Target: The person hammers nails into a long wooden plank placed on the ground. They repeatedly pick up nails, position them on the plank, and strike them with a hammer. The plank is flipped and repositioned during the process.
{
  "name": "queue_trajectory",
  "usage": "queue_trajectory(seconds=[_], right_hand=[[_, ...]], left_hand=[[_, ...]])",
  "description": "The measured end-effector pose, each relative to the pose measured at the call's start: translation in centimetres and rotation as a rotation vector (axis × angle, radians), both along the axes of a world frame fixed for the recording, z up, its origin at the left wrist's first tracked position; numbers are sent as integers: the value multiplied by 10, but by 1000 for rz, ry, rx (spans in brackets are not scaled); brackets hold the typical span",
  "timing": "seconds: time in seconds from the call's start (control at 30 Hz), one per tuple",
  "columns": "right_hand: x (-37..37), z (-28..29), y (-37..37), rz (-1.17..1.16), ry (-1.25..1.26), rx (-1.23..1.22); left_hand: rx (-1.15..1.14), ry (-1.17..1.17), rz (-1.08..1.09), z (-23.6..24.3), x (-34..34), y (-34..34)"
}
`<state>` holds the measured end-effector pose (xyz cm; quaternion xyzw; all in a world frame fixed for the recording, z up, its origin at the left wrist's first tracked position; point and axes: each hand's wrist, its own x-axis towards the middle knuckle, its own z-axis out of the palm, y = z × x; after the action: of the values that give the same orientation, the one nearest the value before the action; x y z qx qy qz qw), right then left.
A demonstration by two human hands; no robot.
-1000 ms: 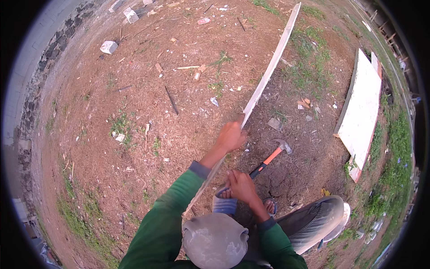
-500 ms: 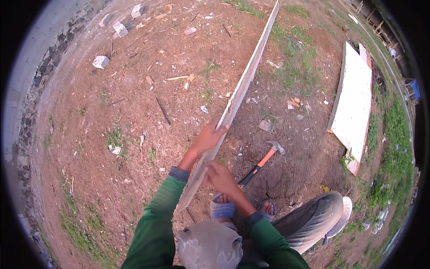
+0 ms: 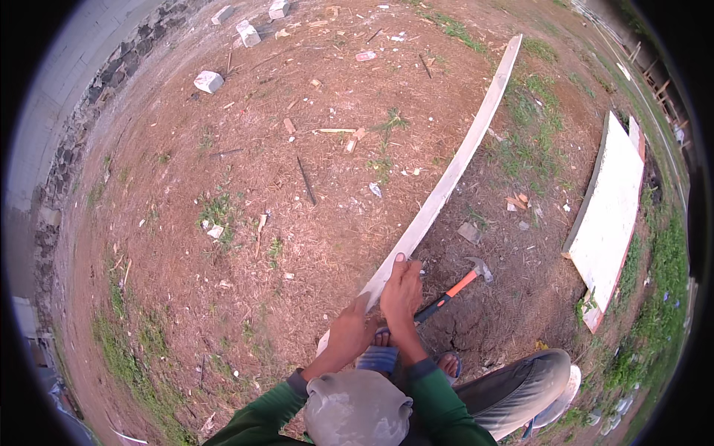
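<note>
A long, thin, pale wooden plank (image 3: 454,178) runs from near my feet up toward the far right. My left hand (image 3: 346,333) is closed around it close to its near end, which shows a little beyond the wrist. Slightly farther along, my right hand (image 3: 401,291) grips the plank's right edge, thumb lying on its upper face. To the right of that hand, a claw hammer (image 3: 455,287) with an orange and black handle lies on the ground, its head pointing away from me. Part of the handle's end is behind my right hand.
White-faced boards (image 3: 606,215) lie at the right beside grass. Several pale blocks (image 3: 209,82) sit at the far left near a stone-edged wall (image 3: 126,63). Wood scraps and a dark rod (image 3: 306,180) litter the dirt. My sandaled foot (image 3: 379,357) and bent knees are close below.
The plank has rolled from edge-up to show its broad face, and its far end has come lower in view. My left hand has moved nearer me; my right hand sits farther along.
</note>
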<state>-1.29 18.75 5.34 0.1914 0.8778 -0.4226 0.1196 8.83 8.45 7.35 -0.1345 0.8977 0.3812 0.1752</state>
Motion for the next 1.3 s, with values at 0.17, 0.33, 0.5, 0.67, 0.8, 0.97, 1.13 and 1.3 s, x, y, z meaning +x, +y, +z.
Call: queue_trajectory(seconds=[0.17,0.33,0.5,0.67,0.8,0.97,1.13,1.3], right_hand=[[-2,-17,11,-59,185,-1],[4,-43,11,-39,441,-113],[0,-57,-9,-80,605,-350],[-3,-73,-20,-126,593,-410],[-3,-81,-21,-104,667,-296],[-20,-65,-42,-79,574,-510],[-31,-43,-54,-35,458,-342],[12,-37,-16,247,293,-186]], left_hand=[[-146,-15,-70,-23,-8,13],[-183,55,-135,-38,-8,0],[-126,165,-152,-43,-10,-23],[-138,148,-128,-45,-11,-27],[-166,189,-111,-44,-11,-21],[-98,100,-48,-32,-26,-43],[-94,125,-66,-32,-37,-71],[-174,126,-72,-35,-31,-62]])
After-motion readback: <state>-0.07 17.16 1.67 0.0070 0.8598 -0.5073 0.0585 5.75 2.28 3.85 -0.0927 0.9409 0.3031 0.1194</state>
